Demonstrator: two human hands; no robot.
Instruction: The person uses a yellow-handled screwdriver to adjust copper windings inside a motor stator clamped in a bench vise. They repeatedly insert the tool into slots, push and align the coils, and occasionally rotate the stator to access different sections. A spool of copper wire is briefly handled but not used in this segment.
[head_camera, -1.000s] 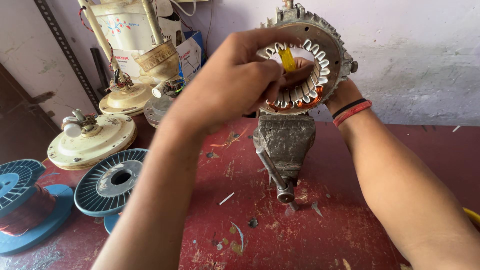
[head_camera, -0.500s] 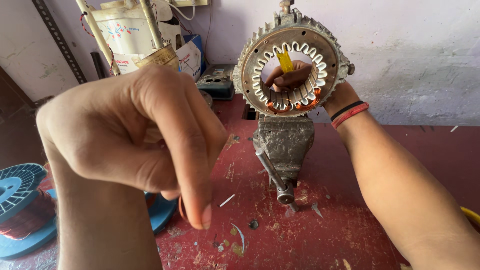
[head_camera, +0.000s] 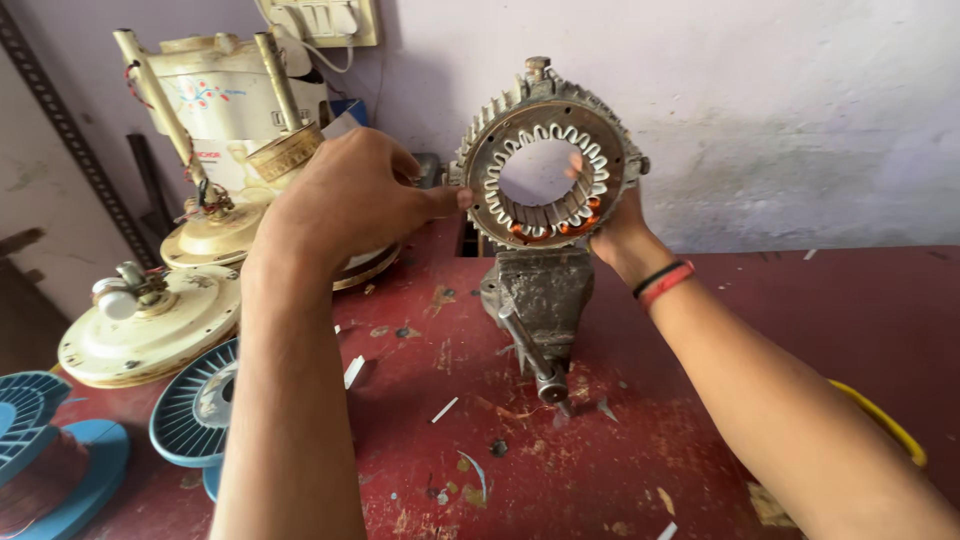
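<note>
At the vise-held stator ring (head_camera: 545, 160), both hands grip it: the left hand (head_camera: 345, 200) pinches the left rim, the right hand (head_camera: 610, 215) curls behind the right edge, fingers poking through the bore. Seemingly steadying it in the vise (head_camera: 535, 300) on the red surface (head_camera: 700, 400); next likely calls for careful alignment.

Below your left hand (head_camera: 345, 205), the red bench (head_camera: 760, 330) carries cream fan motors (head_camera: 150, 325), blue spools (head_camera: 195, 415) — and a grey vise (head_camera: 535, 300) beneath your right hand (head_camera: 615, 225).
</note>
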